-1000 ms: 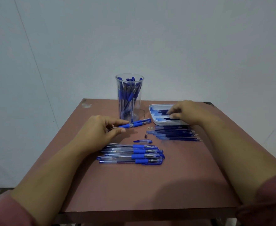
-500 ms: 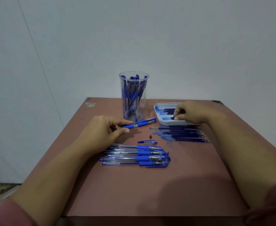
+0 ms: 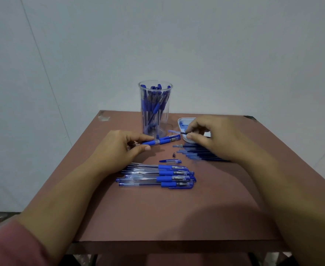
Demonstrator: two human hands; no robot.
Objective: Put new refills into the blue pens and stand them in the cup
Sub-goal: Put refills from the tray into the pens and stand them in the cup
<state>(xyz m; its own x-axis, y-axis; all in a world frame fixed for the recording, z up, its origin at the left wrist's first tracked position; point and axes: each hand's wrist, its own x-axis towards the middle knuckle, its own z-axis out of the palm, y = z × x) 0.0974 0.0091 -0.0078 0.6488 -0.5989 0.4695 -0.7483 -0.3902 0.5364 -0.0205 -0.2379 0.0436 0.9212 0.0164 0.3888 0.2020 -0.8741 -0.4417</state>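
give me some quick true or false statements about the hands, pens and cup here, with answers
1. The left hand holds a blue pen. True.
2. The cup is empty. False: it holds many blue pens.
3. The right hand pinches a thin refill beside the white tray. True.
4. The row of pens stands upright on the table. False: they lie flat, side by side.
5. The loose refills lie left of the cup. False: they lie to its right, in front of the tray and partly under the right hand.
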